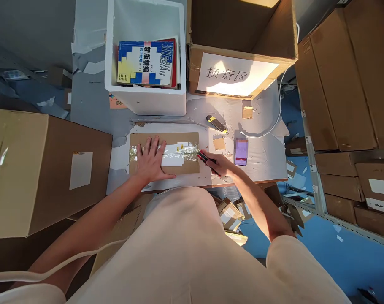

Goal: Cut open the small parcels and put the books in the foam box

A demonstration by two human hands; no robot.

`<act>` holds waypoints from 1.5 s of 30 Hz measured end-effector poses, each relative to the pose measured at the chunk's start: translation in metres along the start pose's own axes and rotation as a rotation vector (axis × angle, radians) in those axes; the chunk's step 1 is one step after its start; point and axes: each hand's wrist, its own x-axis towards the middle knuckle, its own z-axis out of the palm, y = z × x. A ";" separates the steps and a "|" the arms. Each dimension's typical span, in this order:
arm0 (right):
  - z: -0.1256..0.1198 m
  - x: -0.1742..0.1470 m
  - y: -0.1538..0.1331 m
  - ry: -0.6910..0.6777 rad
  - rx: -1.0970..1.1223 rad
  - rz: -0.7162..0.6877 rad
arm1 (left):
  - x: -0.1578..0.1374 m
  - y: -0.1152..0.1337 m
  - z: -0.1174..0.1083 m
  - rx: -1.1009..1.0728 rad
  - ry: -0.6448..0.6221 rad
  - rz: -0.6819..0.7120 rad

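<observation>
A flat cardboard box (188,169) lies on the table in front of me, with clear tape along its middle and white labels on top. My left hand (150,162) rests on its left part with the fingers spread, pressing flat. In my right hand (222,164) is a red and black utility knife (206,158), gripped with the fingers wrapped round it. The knife's front end is at the box's right edge, by the tape; its blade is too small to make out. A second knife, black and yellow (216,124), lies on the table behind.
A white foam box (157,101) with books (144,63) and an open carton (192,76) stand at the back. A phone (241,152) and a white cable (268,133) lie to the right. A large carton (68,169) stands left; shelves with boxes (340,84) are at right.
</observation>
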 end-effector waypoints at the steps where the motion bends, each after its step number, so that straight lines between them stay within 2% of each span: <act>1: 0.001 -0.002 0.000 0.004 -0.011 0.006 | 0.001 0.000 0.000 0.000 -0.004 -0.011; 5: 0.010 -0.020 0.010 -0.068 0.005 0.039 | 0.003 -0.001 -0.001 -0.004 -0.025 -0.024; 8: 0.016 -0.030 0.015 -0.050 -0.032 0.009 | 0.003 -0.002 0.000 -0.010 -0.028 -0.006; 12: 0.003 -0.055 0.019 -0.029 -0.040 0.086 | 0.000 -0.003 0.002 -0.029 0.009 0.013; 14: -0.005 -0.073 0.023 0.060 0.051 0.107 | -0.002 -0.002 0.001 -0.045 0.029 0.018; 17: 0.006 -0.084 0.032 0.345 0.245 0.029 | -0.002 -0.003 -0.004 -0.078 0.058 0.021; 19: 0.036 -0.073 0.036 0.541 0.343 -0.018 | 0.001 -0.009 -0.007 -0.106 0.100 0.027; 21: 0.076 -0.052 0.036 0.584 0.378 -0.032 | 0.007 -0.022 -0.011 -0.139 0.153 0.040; 23: 0.115 -0.029 0.032 0.587 0.543 0.007 | 0.015 -0.041 -0.012 -0.171 0.208 0.022; 26: 0.146 0.000 0.019 0.677 0.729 0.040 | 0.027 -0.077 -0.013 -0.301 0.209 -0.121; 28: 0.146 0.016 0.008 0.780 0.776 0.009 | 0.028 -0.098 -0.013 -0.450 0.148 -0.259; 30: 0.136 0.035 -0.004 0.846 0.777 -0.070 | 0.020 -0.113 -0.011 -0.559 0.128 -0.395; 34: 0.111 0.074 -0.030 0.862 0.719 -0.240 | -0.019 -0.115 -0.001 -0.645 0.197 -0.580; 37: 0.105 0.096 -0.043 0.777 0.713 -0.314 | -0.055 -0.098 0.017 -0.786 0.170 -0.605; 40: 0.109 0.103 -0.045 0.709 0.741 -0.339 | -0.080 -0.076 0.038 -0.915 0.130 -0.612; 43: 0.116 0.096 -0.038 0.716 0.724 -0.303 | -0.088 -0.065 0.050 -0.975 0.125 -0.618; 45: 0.120 0.083 -0.031 0.729 0.669 -0.271 | -0.087 -0.066 0.051 -0.990 0.145 -0.604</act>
